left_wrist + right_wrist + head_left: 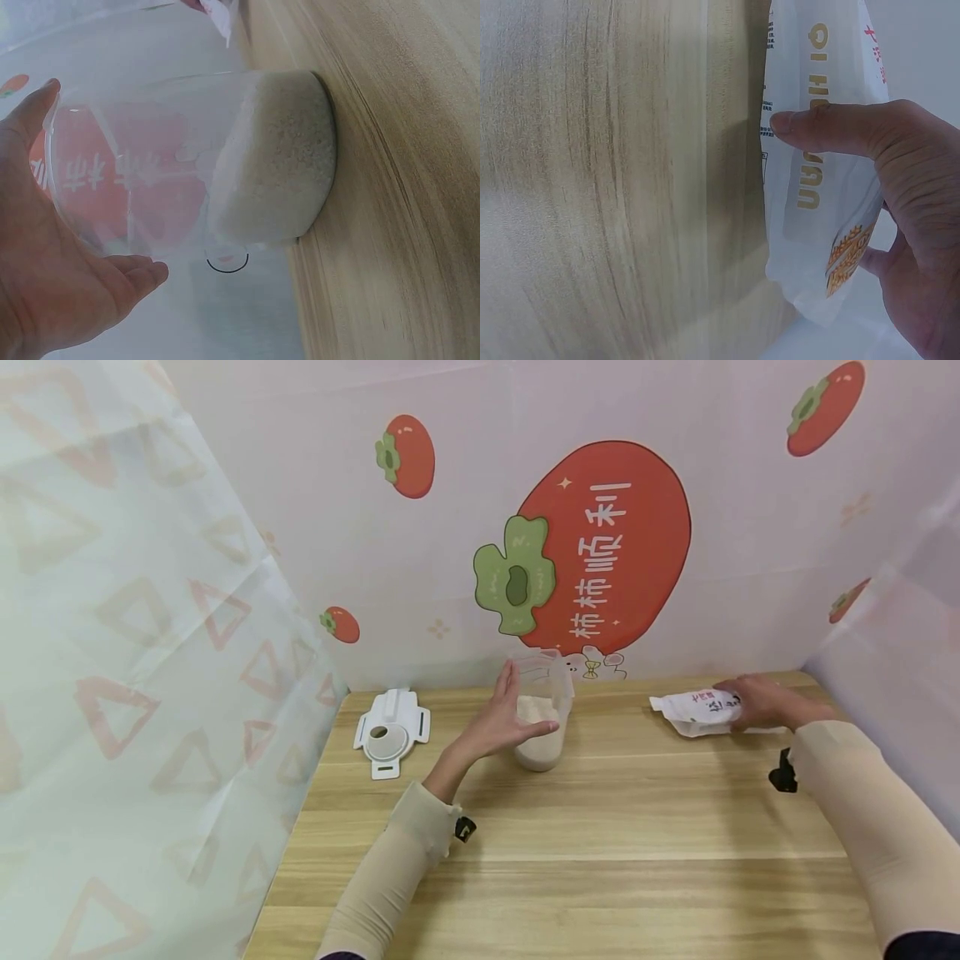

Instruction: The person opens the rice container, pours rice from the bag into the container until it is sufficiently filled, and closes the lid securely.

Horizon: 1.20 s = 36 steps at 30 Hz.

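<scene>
A clear plastic canister [549,706], partly filled with pale grains that look like rice [281,142], stands upright on the table. Beside it on the left is my left hand [498,718], thumb and fingers spread wide about its upper part. In the left wrist view the thumb lies at the rim; firm contact is not clear. My right hand [907,165] grips a white printed packet [810,240] with gold letters and a wheat-ear picture, thumb across its face. The other fingers are mostly hidden behind it. The packet lies on its side at the table's right rear.
A white plastic lid-like part [387,732] with side tabs and a round opening lies at the left rear of the wooden table [570,860]. Directly behind the table rises a printed fabric wall [450,568]; another [187,693] stands along the left.
</scene>
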Each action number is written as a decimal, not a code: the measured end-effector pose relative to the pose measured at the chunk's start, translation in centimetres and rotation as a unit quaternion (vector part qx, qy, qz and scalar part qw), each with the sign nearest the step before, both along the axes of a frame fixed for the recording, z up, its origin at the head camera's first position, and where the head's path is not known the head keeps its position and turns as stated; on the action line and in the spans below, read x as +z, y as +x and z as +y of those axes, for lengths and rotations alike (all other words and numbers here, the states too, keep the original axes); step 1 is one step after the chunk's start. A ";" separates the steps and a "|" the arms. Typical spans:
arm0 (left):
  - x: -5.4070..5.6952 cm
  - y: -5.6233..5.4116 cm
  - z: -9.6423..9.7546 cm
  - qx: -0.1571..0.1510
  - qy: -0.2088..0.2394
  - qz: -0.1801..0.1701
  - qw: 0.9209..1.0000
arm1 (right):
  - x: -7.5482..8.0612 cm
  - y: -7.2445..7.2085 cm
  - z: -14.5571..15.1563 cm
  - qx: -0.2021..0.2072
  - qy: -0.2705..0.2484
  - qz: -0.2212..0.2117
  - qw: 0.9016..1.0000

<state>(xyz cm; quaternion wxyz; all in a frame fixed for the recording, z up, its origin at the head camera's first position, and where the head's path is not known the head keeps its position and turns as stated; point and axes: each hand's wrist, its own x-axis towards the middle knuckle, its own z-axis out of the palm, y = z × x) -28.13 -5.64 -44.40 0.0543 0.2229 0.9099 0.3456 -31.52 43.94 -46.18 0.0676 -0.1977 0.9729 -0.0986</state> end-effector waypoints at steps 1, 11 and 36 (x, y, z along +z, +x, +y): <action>0.0 0.0 0.0 0.000 0.000 -0.001 1.000 | -0.1 0.0 0.1 -0.003 -0.001 -0.004 1.000; -0.3 -0.1 0.0 -0.001 -0.001 0.002 1.000 | -0.7 0.6 0.5 -0.019 0.002 -0.022 1.000; 0.2 -0.1 0.0 -0.004 -0.002 -0.002 1.000 | -0.4 1.1 0.6 -0.008 -0.007 -0.006 1.000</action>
